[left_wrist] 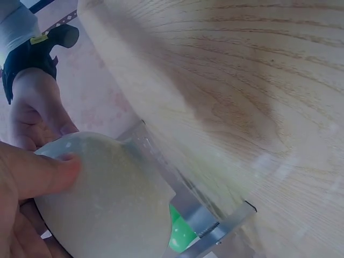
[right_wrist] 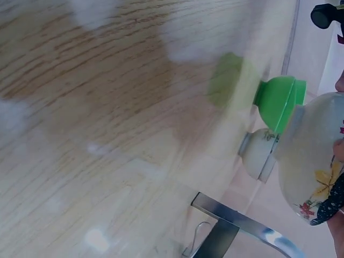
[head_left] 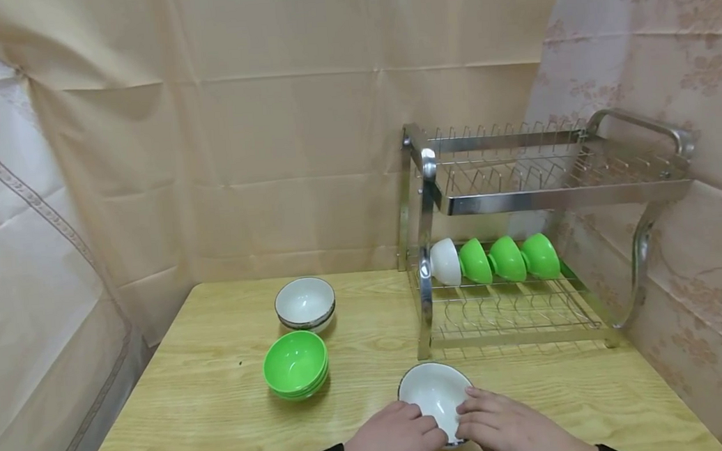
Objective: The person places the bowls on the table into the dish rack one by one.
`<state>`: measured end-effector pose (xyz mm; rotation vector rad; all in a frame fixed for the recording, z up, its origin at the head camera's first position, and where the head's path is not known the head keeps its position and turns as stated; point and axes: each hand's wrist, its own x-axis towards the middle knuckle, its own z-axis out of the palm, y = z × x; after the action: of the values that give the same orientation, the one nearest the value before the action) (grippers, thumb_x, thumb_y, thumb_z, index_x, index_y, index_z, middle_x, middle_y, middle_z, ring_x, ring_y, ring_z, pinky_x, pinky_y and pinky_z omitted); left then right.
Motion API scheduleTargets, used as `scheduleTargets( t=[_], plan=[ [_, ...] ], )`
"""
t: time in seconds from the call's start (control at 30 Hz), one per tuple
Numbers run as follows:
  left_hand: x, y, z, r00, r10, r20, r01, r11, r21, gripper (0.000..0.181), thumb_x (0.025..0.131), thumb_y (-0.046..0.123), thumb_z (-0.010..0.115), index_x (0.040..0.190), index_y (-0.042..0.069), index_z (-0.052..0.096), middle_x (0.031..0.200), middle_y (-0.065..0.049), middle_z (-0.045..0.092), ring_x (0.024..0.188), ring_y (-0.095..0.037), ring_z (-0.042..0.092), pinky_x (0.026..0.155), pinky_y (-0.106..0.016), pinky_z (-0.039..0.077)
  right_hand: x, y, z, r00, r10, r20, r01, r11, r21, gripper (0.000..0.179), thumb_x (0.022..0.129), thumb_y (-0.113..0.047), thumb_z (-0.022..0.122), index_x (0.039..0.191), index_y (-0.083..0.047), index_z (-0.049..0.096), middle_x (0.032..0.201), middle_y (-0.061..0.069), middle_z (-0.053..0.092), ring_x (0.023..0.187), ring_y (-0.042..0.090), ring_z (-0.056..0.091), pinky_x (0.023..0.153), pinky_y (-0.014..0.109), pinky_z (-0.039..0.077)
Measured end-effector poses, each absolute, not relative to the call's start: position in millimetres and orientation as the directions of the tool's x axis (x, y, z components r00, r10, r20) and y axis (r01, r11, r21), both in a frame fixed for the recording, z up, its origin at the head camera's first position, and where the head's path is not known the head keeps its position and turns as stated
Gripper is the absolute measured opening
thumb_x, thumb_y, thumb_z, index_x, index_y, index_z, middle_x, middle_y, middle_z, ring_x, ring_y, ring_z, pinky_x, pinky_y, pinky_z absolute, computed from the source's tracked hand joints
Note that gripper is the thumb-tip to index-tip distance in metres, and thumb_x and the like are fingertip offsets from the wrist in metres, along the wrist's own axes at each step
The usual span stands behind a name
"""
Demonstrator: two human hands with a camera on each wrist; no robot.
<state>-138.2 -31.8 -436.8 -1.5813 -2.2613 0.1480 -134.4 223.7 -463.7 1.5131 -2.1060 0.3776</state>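
Observation:
Close to the table's front edge, a white bowl with a dark rim (head_left: 434, 391) is held between both hands. My left hand (head_left: 396, 438) grips its near left rim, fingers over the edge. In the left wrist view the left thumb (left_wrist: 59, 174) presses on the bowl's outer side. My right hand (head_left: 510, 428) holds the right side, with its fingertips inside the rim. A yellow and red flower pattern on the bowl's outside (right_wrist: 295, 156) shows in the right wrist view, where most of the right hand is out of frame.
A two-tier metal dish rack (head_left: 569, 198) stands at the back right. On its lower tier a white bowl (head_left: 445, 263) and several green bowls (head_left: 507, 260) stand on edge. Left of centre are stacked green bowls (head_left: 295, 363), with stacked white bowls (head_left: 305, 303) behind them.

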Motion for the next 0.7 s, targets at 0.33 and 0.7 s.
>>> scheduleTargets(
  t=[0.33,0.7],
  plan=[
    [-134.9,-31.8,-433.5,-0.301,0.928,0.219,0.897,0.353,-0.267,0.011,0.095,0.033,0.064,0.105,0.03,0.068,0.094,0.019,0.063,0.081,0.001,0.051,0.075,-0.014,0.039,-129.6,222.1,-458.2,-0.27,-0.804,0.529,-0.934,0.353,0.061,0.035,0.11,-0.021,0.03,0.106,-0.022,0.065,0.107,-0.013,0.062,0.104,0.003,0.059,0.113,0.028,0.032],
    [-133.1,-29.2,-432.1,-0.305,0.931,0.2,0.909,0.348,-0.231,0.01,0.095,0.032,0.064,0.104,0.028,0.067,0.094,0.018,0.063,0.082,0.001,0.052,0.075,-0.014,0.039,-125.2,224.1,-457.4,-0.281,-0.799,0.532,-0.935,0.354,0.037,0.032,0.11,-0.024,0.032,0.108,-0.022,0.064,0.108,-0.013,0.062,0.106,0.003,0.059,0.115,0.027,0.029]
  ],
)
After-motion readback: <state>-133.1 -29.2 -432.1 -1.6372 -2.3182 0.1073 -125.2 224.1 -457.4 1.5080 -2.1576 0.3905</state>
